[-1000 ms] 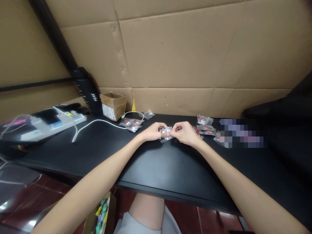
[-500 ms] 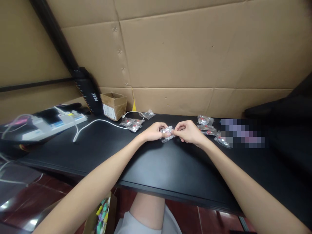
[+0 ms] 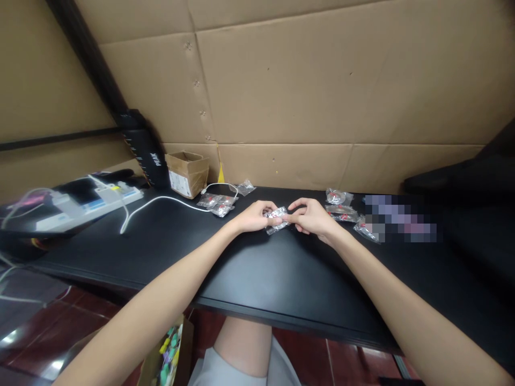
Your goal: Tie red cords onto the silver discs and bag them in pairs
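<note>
A small clear plastic bag is pinched in my left hand, its thumb lying across the front. The bag looks crinkled and shiny; its contents are too small to make out. From the other side my right hand meets it with the thumb tip at the bag's right edge, while the index finger is raised apart from the thumb. Both hands are just above the black table.
Left of my hands lie clear bags with red marks, a white cable, a small cardboard box and a power strip. More bags lie to the right. A box of colourful pieces stands below the table edge.
My right index finger has lifted away from the thumb, opening the pinch at the bag's edge. The left hand's hold on the bag is unchanged.
</note>
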`<state>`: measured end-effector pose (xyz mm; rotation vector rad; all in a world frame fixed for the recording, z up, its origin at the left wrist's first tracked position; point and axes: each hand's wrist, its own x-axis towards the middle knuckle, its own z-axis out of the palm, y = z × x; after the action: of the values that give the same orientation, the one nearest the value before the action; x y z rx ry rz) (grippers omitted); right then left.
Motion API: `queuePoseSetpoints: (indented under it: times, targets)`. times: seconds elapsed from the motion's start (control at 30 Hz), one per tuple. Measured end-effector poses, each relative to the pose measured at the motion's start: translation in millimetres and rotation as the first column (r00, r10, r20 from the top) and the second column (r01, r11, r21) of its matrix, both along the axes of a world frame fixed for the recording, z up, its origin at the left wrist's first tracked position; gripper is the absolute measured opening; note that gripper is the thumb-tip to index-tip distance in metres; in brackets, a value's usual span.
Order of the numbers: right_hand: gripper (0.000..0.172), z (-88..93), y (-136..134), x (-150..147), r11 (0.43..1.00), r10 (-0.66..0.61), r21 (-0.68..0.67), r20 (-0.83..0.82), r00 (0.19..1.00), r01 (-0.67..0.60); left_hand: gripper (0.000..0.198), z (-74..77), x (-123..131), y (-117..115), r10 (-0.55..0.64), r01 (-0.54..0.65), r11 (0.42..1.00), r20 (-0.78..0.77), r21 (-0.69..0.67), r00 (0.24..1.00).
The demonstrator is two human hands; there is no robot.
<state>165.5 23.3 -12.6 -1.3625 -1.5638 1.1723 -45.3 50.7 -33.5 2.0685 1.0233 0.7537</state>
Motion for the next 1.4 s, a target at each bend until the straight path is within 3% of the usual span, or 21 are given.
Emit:
queuePoseSetpoints:
  times: [0.4, 0.8, 1.17, 1.3, 1.4]
  targets:
    - [0.015, 10.3, -0.8, 6.7, 0.982, 0.137, -0.114, -0.129, 0.982, -0.152, 0.033, -6.1, -2.8, 3.0, 0.006, -0.006, 0.999, 0.001, 0.038, 1.0]
    - [0.036, 1.7, -1.3, 3.1, 0.987, 0.131, -0.073, -0.132, 0.983, -0.142, 0.034, -4.3, -2.0, 2.4, 0.007, -0.007, 0.999, 0.003, 0.04, 1.0]
    - [0.033, 0.5, -9.2, -12.9, 0.999, 0.018, -0.04, -0.19, 0.982, -0.027, 0.03, -2.4, -1.1, -1.2, 0.045, -0.044, 0.996, -0.024, 0.075, 0.999]
    - [0.029, -1.9, -8.0, -15.6, 0.999, -0.031, 0.03, -0.114, 0.993, 0.035, 0.032, -3.2, -0.6, -1.4, 0.055, -0.054, 0.996, -0.009, 0.068, 0.998]
    - [0.029, -10.3, -3.3, -16.1, 0.987, -0.037, 0.158, 0.019, 0.999, 0.033, 0.032, -4.3, 0.0, -1.3, 0.069, -0.069, 0.996, 0.011, 0.053, 0.998]
